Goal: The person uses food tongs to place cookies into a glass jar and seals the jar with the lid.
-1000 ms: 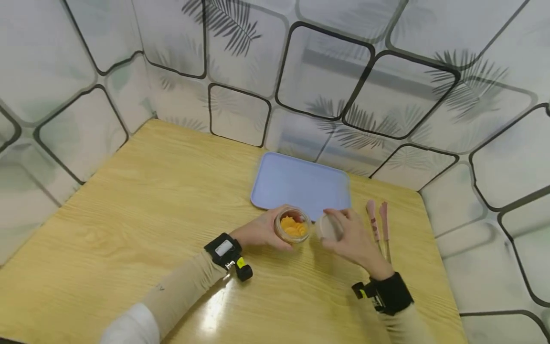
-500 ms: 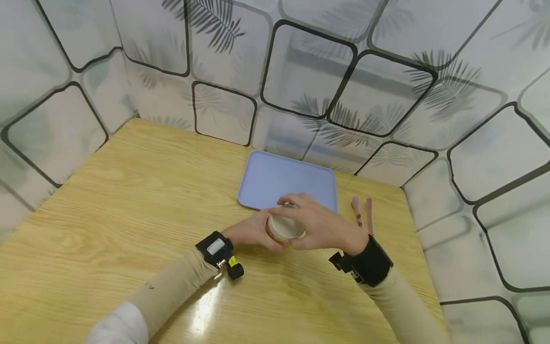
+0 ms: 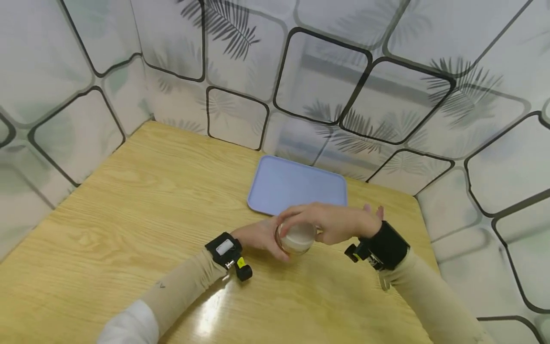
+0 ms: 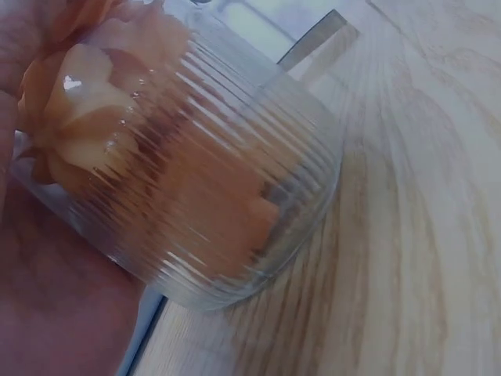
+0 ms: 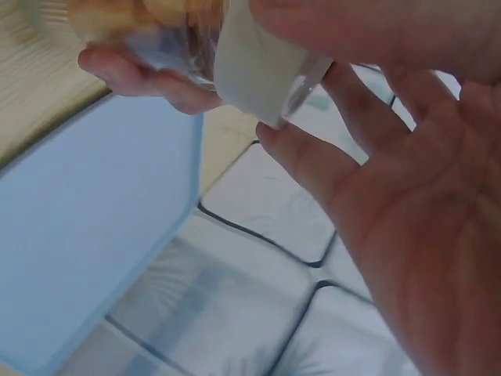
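Observation:
In the head view my left hand (image 3: 259,236) grips a glass jar from its left side. The left wrist view shows the ribbed clear jar (image 4: 235,196) tilted, with orange flower-shaped pieces inside, close over the wood table. A whitish lid (image 3: 301,236) sits at the jar's mouth and hides the contents from above. My right hand (image 3: 331,220) holds the lid from the right, fingers over its far edge. In the right wrist view the lid (image 5: 258,63) lies between thumb and fingertips, against the jar's mouth.
A blue tray (image 3: 296,184) lies on the wood table (image 3: 172,191) just behind the hands. Pink handles of two utensils (image 3: 380,212) poke out behind my right wrist. Patterned curtain walls (image 3: 240,117) border the table at the back and sides.
My right hand has brought the lid left onto the jar's mouth, covering the orange pieces, and its wrist has since swung rightward. My left hand keeps its hold on the jar.

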Motion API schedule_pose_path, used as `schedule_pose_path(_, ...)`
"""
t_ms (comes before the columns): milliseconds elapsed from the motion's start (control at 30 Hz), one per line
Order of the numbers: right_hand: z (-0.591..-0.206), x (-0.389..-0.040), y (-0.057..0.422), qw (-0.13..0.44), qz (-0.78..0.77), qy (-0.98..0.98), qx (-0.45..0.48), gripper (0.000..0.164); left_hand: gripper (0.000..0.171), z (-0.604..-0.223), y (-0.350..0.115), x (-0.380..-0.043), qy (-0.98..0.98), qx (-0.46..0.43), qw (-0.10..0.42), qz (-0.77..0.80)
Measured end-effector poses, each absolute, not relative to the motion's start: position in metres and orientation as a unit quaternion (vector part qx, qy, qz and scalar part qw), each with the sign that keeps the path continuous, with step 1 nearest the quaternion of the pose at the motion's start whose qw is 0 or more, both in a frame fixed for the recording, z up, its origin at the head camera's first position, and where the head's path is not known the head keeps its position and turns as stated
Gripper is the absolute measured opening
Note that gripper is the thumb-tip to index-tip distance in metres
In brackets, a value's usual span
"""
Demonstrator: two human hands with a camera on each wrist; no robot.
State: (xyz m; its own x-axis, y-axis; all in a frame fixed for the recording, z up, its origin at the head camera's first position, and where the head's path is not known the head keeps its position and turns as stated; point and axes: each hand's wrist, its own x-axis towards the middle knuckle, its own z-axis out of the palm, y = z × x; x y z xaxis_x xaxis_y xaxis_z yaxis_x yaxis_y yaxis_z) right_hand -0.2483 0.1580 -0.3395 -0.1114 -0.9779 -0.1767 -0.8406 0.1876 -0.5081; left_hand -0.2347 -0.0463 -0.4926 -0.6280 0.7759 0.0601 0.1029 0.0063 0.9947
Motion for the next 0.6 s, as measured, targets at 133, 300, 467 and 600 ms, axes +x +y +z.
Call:
schedule_pose_path(133, -0.339, -0.233, 0.158, 0.218, -0.107, 0.748, -0.617, 0.096, 0.085, -0.493, -0.045, -0.233, 0.638, 0.352, 0.291, 0.621)
schedule_pose_path(300, -0.343, -0.220, 0.154, 0.143, -0.063, 0.823, -0.545, 0.061, 0.083, -0.493, -0.045, -0.232, 0.625, 0.352, 0.286, 0.635)
schedule_pose_path(467, -0.362, -0.211, 0.150, 0.026, -0.032, 0.918, -0.394, 0.052, 0.083, -0.497, -0.045, -0.230, 0.619, 0.354, 0.275, 0.645)
schedule_pose_path(600, -0.363, -0.205, 0.162, -0.001, -0.043, 0.918, -0.394, 0.047, 0.083, -0.497, -0.044, -0.230, 0.623, 0.355, 0.264, 0.645)
